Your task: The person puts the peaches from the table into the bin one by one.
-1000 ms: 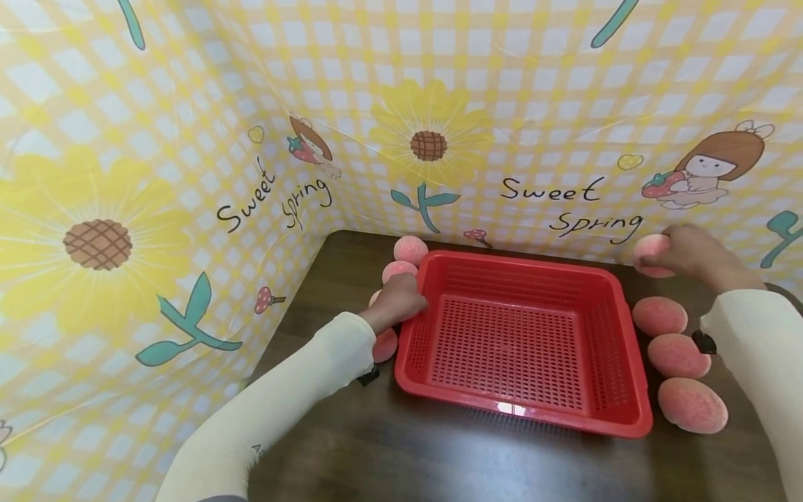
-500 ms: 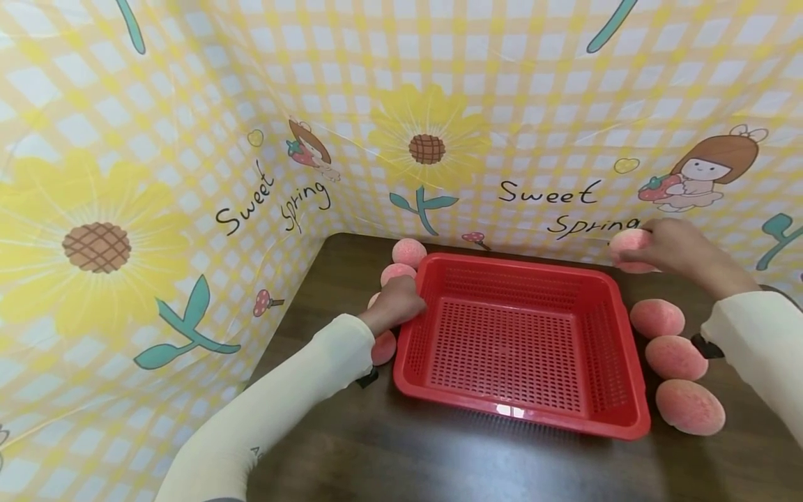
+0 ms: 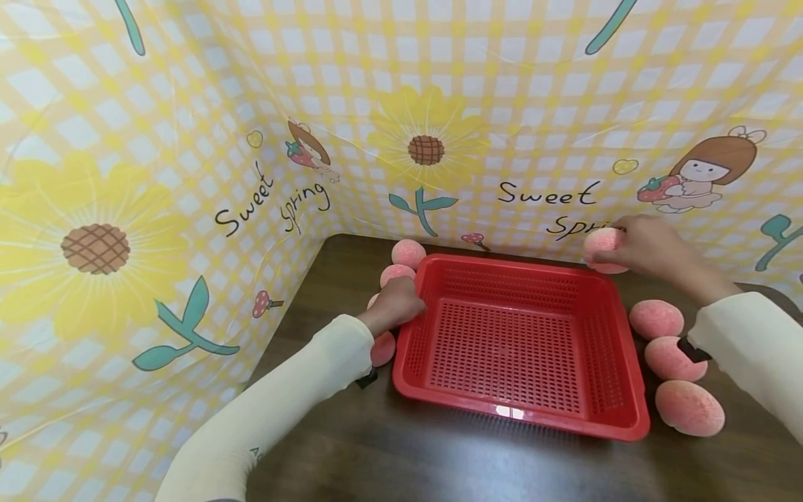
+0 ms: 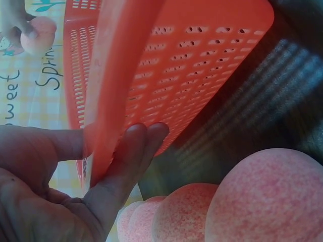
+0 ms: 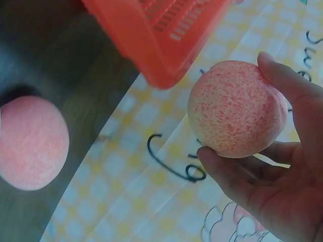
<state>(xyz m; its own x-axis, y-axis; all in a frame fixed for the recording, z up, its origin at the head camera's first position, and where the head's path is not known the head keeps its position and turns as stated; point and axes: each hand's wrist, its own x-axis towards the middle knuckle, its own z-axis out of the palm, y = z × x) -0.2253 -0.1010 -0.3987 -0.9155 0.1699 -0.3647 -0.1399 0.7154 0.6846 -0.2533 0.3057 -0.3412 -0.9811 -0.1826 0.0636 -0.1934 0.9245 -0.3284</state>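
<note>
My right hand [image 3: 649, 247] grips a pink peach [image 5: 237, 108] between thumb and fingers, raised near the back right corner of a red perforated plastic basket [image 3: 521, 418]. My left hand [image 3: 394, 305] pinches the basket's left rim; in the left wrist view the thumb is inside and the fingers [image 4: 133, 151] lie against the outer wall. The inside of the basket shows only its bare mesh floor. Beside my left hand, a row of peaches [image 3: 409, 254] runs along the basket's left side, partly hidden by that hand.
To the right of the basket, three peaches [image 3: 690, 408] lie in a row on the dark wooden table [image 3: 376, 446], under my right forearm. A yellow checked cloth [image 3: 539, 90] printed with flowers hangs behind and at the left.
My right hand has carried its peach leftward, from beyond the right row to the basket's back right corner. The left hand stays on the rim.
</note>
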